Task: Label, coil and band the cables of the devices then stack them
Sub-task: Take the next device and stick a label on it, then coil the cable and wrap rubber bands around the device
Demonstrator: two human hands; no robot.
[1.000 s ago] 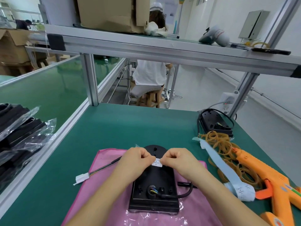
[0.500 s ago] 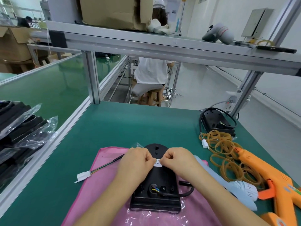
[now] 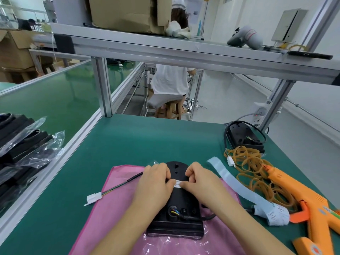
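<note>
A person's left hand (image 3: pixel 156 181) and right hand (image 3: pixel 199 183) were together over a black device (image 3: pixel 176 219) lying on a pink cloth (image 3: pixel 110 214) on the green counter (image 3: pixel 147 140). The fingers (image 3: pixel 170 182) of both hands curled in and pinched a small white label (image 3: pixel 178 183) from either end, just above the device's middle. The device's cable (image 3: pixel 119 185) left a port at its near end and looped right under the right wrist. It showed again from under the left hand, running left of the device across the cloth to a white connector (image 3: pixel 94 197) at the cloth's left edge. The stretch between the hands was hidden, so it could not be told whether the label was wrapped round the cable. Right of the device lay a pale blue strip (image 3: pixel 237 183) of label backing, its near end rolled, and past that a heap of tan bands (image 3: pixel 252 173) and an orange glue gun (image 3: pixel 298 196). Far right of the device and farther back sat a second device (image 3: pixel 242 135). Well left of the device, past the counter's metal rail, bagged devices (image 3: pixel 24 150) were stacked. Beyond the device, across the counter, a person (image 3: pixel 169 83) in white sat back-turned on a wooden stool (image 3: pixel 173 109), under a shelf (image 3: pixel 202 54) carrying a cardboard box (image 3: pixel 127 13).
</note>
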